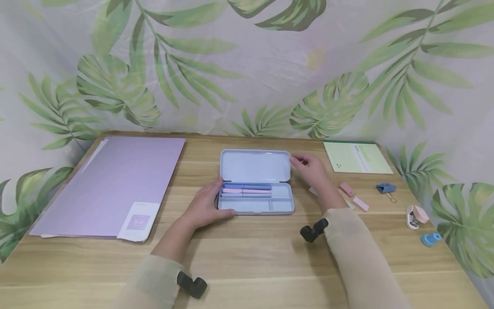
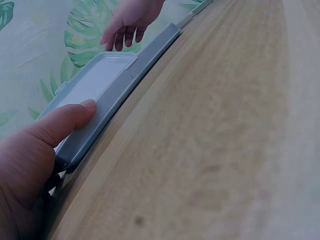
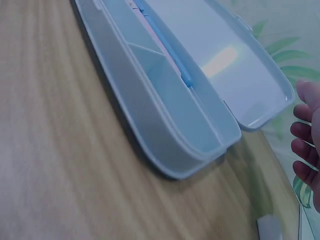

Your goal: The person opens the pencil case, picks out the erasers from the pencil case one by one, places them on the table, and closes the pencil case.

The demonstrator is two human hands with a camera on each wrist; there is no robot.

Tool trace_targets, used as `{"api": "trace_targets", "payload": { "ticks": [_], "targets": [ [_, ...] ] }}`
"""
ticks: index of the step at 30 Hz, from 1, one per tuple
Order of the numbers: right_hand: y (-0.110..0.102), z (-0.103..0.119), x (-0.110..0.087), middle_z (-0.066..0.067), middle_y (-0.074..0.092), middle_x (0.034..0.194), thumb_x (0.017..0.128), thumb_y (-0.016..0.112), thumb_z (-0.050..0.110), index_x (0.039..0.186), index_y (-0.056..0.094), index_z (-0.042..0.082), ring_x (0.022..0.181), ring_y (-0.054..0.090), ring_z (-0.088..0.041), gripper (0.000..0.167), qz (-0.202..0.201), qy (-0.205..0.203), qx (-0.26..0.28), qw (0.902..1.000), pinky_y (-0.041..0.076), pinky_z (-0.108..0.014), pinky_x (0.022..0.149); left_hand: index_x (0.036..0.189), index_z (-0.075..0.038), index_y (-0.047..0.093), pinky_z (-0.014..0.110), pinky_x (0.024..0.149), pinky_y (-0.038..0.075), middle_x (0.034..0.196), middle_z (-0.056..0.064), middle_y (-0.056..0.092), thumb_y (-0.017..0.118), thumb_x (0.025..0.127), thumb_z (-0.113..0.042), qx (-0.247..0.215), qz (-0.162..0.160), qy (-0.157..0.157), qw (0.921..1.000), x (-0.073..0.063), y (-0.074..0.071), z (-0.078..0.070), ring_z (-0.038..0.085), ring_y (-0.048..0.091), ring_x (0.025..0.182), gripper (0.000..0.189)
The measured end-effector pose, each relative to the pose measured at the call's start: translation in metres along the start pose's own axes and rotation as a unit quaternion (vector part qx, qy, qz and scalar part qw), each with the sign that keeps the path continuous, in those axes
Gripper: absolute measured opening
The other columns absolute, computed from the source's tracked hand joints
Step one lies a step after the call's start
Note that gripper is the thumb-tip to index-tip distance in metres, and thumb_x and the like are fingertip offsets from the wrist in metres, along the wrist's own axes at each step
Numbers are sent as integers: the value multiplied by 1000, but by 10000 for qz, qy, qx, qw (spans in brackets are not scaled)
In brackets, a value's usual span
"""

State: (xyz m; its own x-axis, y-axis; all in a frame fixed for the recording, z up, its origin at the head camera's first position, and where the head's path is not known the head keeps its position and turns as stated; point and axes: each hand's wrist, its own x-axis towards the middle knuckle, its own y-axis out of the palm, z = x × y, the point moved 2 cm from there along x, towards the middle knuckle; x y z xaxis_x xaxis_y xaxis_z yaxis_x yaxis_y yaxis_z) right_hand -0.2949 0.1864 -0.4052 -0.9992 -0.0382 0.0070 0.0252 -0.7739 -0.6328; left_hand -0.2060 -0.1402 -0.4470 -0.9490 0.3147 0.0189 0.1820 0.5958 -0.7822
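A pale blue pencil case [image 1: 256, 206] lies on the table with its lid [image 1: 254, 166] tipped back. Several pens [image 1: 247, 191], blue, pink and lilac, lie in its rear compartment; the front compartments hold nothing visible. My left hand [image 1: 206, 204] grips the case's left end, thumb along the front edge and fingers at the left side. In the left wrist view the thumb [image 2: 75, 117] rests on the front rim, while the other fingers are hidden. My right hand [image 1: 312, 169] is beside the lid's upper right corner, its fingers [image 3: 302, 131] loosely bent and holding nothing visible.
A large lilac folder [image 1: 112, 184] lies at the left. On the right are a green notebook [image 1: 359, 158], pink erasers [image 1: 360, 204], a blue binder clip [image 1: 386, 188], a small pink-and-white stapler [image 1: 417, 216] and a blue pencil sharpener [image 1: 430, 239]. A leaf-print curtain [image 1: 266, 77] hangs behind the table.
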Motion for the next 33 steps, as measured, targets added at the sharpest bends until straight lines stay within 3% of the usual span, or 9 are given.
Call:
{"api": "trace_targets", "payload": {
  "ticks": [5, 10, 13, 17, 23, 29, 33],
  "targets": [
    [7, 5, 11, -14, 64, 121, 98, 56, 42, 130, 62, 7, 109, 55, -27, 47, 36, 154, 28, 9999, 48, -40, 94, 156, -2, 20, 56, 121, 21, 160, 19, 28, 77, 75, -51, -78, 2, -54, 10000, -1, 0, -1, 40, 27, 147, 111],
    [6, 6, 5, -14, 62, 121, 99, 56, 40, 126, 62, 6, 111, 55, -27, 43, -135, 250, 283, 9992, 47, -42, 98, 158, -5, 10, 57, 119, 24, 159, 17, 31, 82, 71, -51, -377, -93, -186, 9991, -1, 1, -2, 39, 28, 146, 122],
    [3, 8, -5, -15, 63, 119, 99, 57, 36, 122, 63, 4, 108, 56, -25, 39, -278, 37, 548, 9981, 48, -37, 95, 158, -4, 3, 56, 120, 24, 159, 13, 33, 83, 68, -51, -499, -157, -223, 9984, 0, 1, -1, 38, 27, 147, 129],
    [1, 9, -23, -13, 65, 110, 96, 62, 25, 117, 63, -1, 95, 57, -14, 33, -385, -323, 908, 9946, 49, -22, 85, 157, -1, 0, 57, 120, 23, 158, 13, 34, 83, 69, -51, -464, -144, -205, 9986, 0, 0, 0, 39, 26, 147, 131],
    [1, 4, -55, -8, 67, 104, 90, 69, 13, 108, 63, -7, 87, 57, 1, 27, -205, -399, 1329, 9901, 48, -12, 81, 157, 0, 3, 57, 119, 25, 156, 18, 37, 84, 70, -48, -377, -197, -95, 9990, -1, -2, -1, 42, 30, 145, 128],
    [12, -10, -72, -22, 66, 115, 89, 71, 11, 92, 63, -5, 99, 59, -11, 19, 89, -686, 1190, 9905, 50, -23, 88, 157, -1, 12, 56, 119, 24, 159, 23, 27, 73, 81, -47, -786, -220, -50, 9967, -2, -5, -1, 42, 27, 146, 108],
    [19, -19, -80, -20, 61, 131, 90, 71, 17, 115, 64, -1, 121, 58, -30, 32, 433, -779, 929, 9917, 48, -42, 104, 155, 2, 16, 52, 121, 22, 160, 22, 25, 63, 89, -45, -955, -192, 35, 9952, -3, -4, -1, 39, 26, 148, 93]
  ]
}}
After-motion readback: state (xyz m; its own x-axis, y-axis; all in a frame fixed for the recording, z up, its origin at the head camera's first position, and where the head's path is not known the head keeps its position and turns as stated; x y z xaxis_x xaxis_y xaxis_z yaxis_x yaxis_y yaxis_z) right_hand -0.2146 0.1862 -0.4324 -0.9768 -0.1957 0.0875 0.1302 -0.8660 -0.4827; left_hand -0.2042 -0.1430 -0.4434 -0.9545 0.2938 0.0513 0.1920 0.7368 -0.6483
